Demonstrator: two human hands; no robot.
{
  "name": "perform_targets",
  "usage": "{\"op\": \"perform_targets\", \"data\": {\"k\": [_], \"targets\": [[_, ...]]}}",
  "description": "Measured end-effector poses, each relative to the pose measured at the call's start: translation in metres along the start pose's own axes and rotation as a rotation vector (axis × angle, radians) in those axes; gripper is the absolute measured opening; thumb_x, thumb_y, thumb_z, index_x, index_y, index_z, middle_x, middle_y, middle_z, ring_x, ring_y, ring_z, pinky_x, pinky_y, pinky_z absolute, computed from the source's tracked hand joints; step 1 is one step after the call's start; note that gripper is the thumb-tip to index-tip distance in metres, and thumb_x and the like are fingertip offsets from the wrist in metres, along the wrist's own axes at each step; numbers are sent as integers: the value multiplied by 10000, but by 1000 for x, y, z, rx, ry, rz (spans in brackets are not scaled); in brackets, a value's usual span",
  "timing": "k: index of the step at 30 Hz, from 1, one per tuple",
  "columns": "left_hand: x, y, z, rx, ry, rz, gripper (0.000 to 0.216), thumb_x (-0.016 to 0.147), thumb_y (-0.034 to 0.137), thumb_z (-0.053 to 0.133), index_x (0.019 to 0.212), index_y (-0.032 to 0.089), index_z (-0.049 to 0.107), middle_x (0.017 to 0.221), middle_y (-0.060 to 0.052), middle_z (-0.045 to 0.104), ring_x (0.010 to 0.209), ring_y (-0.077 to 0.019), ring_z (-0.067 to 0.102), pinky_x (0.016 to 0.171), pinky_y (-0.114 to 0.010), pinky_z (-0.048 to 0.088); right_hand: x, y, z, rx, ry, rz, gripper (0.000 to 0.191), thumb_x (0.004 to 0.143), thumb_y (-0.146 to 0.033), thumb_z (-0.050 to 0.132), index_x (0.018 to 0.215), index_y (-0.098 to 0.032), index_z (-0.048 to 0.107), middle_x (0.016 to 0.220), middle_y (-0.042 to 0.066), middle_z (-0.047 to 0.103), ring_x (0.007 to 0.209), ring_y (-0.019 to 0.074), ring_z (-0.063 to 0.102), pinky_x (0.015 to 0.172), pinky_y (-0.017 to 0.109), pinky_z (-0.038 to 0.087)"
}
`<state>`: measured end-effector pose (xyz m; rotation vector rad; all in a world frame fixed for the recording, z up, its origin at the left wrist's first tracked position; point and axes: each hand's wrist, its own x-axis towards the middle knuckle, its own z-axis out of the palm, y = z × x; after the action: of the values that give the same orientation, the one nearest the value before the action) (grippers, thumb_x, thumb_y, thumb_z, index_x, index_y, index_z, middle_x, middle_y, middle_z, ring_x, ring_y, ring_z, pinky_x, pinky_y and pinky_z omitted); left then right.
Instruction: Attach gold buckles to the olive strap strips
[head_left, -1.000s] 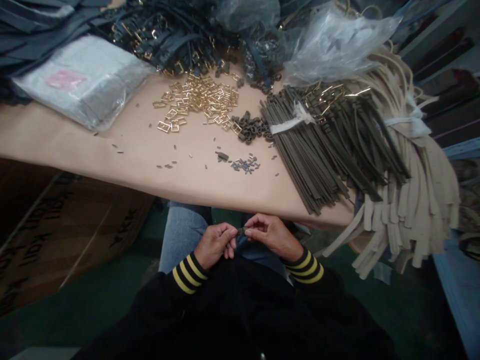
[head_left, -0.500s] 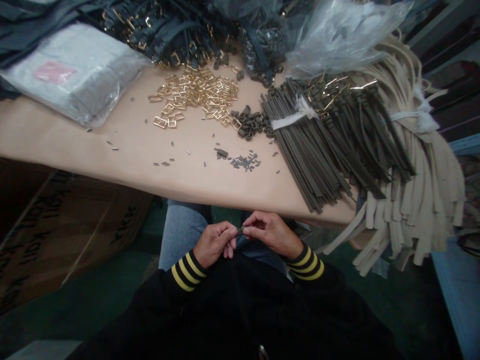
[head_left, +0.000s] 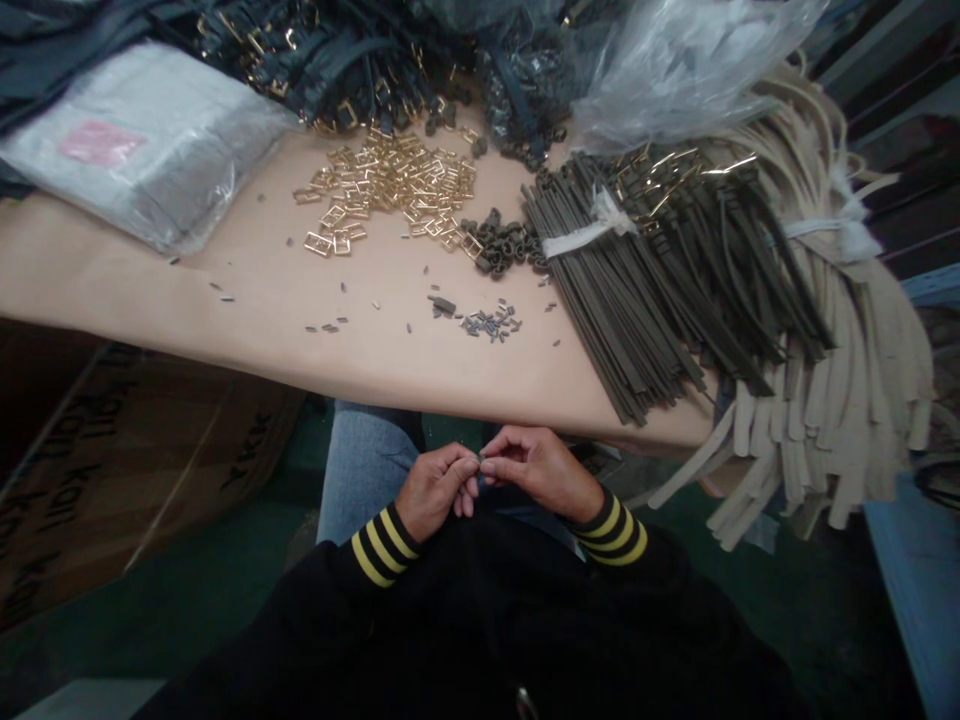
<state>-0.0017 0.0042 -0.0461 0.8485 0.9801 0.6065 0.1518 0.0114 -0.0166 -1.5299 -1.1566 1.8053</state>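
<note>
My left hand (head_left: 436, 488) and my right hand (head_left: 538, 467) meet over my lap, just below the table's front edge. Both are closed in a pinch, fingertips touching, on a small dark piece (head_left: 480, 463) that I cannot make out. On the tan tabletop (head_left: 150, 285) above them lie a heap of gold buckles (head_left: 390, 190), a cluster of small dark loops (head_left: 506, 250), a scatter of tiny dark pins (head_left: 489, 324), and a tied bundle of olive straps (head_left: 637, 280).
Beige straps (head_left: 840, 400) hang over the table's right edge. A grey wrapped packet (head_left: 142, 140) lies at the back left, dark buckled straps (head_left: 337, 60) and a clear plastic bag (head_left: 675, 70) at the back. A cardboard box (head_left: 112, 470) sits under the table on the left.
The two hands have drawn slightly closer, so the small dark piece shows less between the fingertips. The view has shifted a little; nothing on the table has moved.
</note>
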Motion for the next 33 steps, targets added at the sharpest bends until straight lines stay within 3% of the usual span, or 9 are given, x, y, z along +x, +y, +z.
{"op": "perform_targets", "data": {"k": [5,10,14,18,21,27,33], "targets": [[-2,-1,2,0,0,20,290,760,401,463,654,131,464,466,52,506,330,-48,467,330,-155,349,1,1,4,-26,14,-28,180,641,-296,632,701,-131,591,586,7,604,572,141,596,559,260,484],[-2,-2,4,24,20,35,228,793,391,413,772,165,396,453,100,448,314,-50,453,298,-135,317,1,2,7,-229,28,-119,103,692,-221,588,724,-132,627,623,27,620,595,141,576,567,252,462],[-2,-3,1,8,-12,44,234,794,407,405,846,184,361,453,111,449,308,-57,458,289,-131,319,2,5,9,-62,-78,-79,119,700,-239,581,757,-136,599,617,7,615,589,122,580,592,253,475],[-2,-4,-4,-62,-21,61,235,787,411,420,832,190,354,451,109,459,310,-62,470,287,-131,326,3,8,6,137,-90,36,204,649,-279,619,771,-136,539,650,6,611,644,139,618,589,260,491],[-1,-5,-5,-75,-56,52,236,784,411,429,814,186,362,461,103,466,316,-61,475,291,-132,331,4,8,1,90,-100,43,176,648,-265,609,727,-132,523,609,2,593,608,131,608,569,252,484],[-1,-6,-4,-26,-71,58,231,797,415,401,824,192,346,471,110,434,310,-48,445,295,-127,308,4,0,1,-181,-62,-95,85,692,-193,538,741,-127,557,597,-7,546,536,102,526,510,231,450],[-1,-9,-6,84,-82,90,175,812,365,384,849,204,323,498,109,412,330,-50,424,312,-138,304,8,4,3,-79,-59,-35,77,676,-183,536,730,-128,535,582,-22,532,528,92,520,535,237,458]]}}
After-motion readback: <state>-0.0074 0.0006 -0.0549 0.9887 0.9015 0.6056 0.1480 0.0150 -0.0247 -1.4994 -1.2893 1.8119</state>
